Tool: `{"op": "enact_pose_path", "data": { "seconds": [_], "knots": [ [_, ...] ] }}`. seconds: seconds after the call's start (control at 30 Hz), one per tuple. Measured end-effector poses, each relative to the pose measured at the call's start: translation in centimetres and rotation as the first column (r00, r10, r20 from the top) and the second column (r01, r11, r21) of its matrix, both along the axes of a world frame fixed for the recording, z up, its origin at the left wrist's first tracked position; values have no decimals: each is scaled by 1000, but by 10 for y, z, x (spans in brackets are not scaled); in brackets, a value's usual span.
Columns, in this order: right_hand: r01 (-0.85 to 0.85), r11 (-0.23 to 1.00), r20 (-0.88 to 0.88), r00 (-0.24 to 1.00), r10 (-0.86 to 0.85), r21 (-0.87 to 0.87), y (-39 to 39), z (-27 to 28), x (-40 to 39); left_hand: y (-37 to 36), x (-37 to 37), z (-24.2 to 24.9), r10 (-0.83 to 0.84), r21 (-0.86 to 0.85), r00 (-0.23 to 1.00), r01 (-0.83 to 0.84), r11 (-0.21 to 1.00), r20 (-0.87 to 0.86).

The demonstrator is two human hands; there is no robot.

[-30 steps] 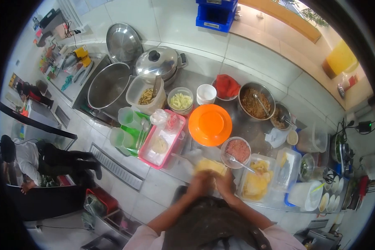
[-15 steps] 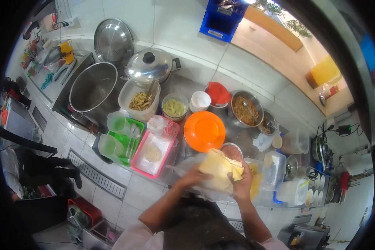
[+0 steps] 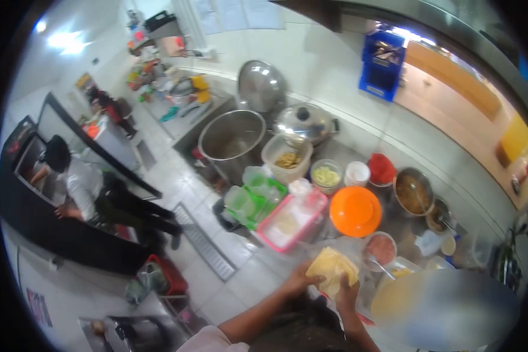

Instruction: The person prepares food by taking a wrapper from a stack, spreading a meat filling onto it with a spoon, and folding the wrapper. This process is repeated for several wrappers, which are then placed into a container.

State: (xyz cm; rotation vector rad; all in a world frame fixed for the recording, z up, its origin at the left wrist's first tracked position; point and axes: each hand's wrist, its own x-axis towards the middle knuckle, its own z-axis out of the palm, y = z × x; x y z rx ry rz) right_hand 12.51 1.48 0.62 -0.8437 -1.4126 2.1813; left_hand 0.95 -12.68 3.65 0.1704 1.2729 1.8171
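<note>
moved since half a second ago: stack of thin yellow slices (image 3: 332, 270) has come clear of the mince bowl (image 3: 379, 246), which it partly covered; the view has swung, showing more of the person in white (image 3: 86, 189) at left
left hand: gripping the stack's left edge (image 3: 299, 278)
right hand: gripping its lower right side (image 3: 347, 295), thumb on top
slices: raised between both hands, by the near edge of the steel surface (image 3: 396, 227)
beyond the slices: orange plate (image 3: 356, 211); pink-rimmed tray (image 3: 265, 224) to its left
lower right: pale round thing (image 3: 452, 308), too blurred to name
</note>
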Motion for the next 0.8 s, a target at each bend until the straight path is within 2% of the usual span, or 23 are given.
{"op": "enact_pose_path", "data": {
  "seconds": [0.03,0.07,0.13,0.17,0.2,0.27,0.3,0.33,0.4,0.47,0.53,0.67,0.7,0.73,0.8],
  "knots": [
    [-69,947,50,997,56,315,-4,3,-5,-10,6,1,73,16,997,-73,997,-9],
    [-93,949,35,996,86,301,-8,7,-10,-20,13,-1,142,35,990,-141,989,-12],
    [-223,773,104,974,201,593,-15,43,-24,-39,20,2,229,25,973,-229,973,-8],
    [-284,709,110,953,282,645,-17,56,-31,-48,22,8,265,43,964,-265,963,14],
    [-293,695,99,947,305,657,-21,76,-41,-55,22,12,302,71,953,-304,950,38],
    [-509,532,210,826,523,676,-32,114,-60,-76,22,8,343,160,936,-351,923,73],
    [-480,435,164,792,588,762,-39,113,-71,-88,19,3,358,190,929,-370,909,95],
    [-484,397,171,774,609,779,-49,117,-84,-99,16,0,370,222,922,-388,895,117],
    [-471,122,262,667,697,873,-77,126,-111,-123,9,-8,418,253,902,-432,866,110],
    [-481,25,315,612,725,877,-120,137,-140,-153,-1,-19,528,213,841,-540,814,118],
    [-482,-142,430,562,707,864,-169,133,-168,-192,-15,-26,591,233,796,-604,762,128],
    [-461,-192,419,463,781,867,-274,137,-233,-288,-54,-30,711,230,696,-711,664,97],
    [-452,-167,370,407,835,876,-295,138,-253,-313,-64,-26,673,218,737,-669,711,67],
    [-456,-188,386,393,834,870,-311,146,-269,-336,-78,-21,682,225,727,-680,698,83],
    [-621,-129,372,279,885,773,-340,180,-299,-375,-105,-12,501,580,832,-536,613,240]
  ]
}}
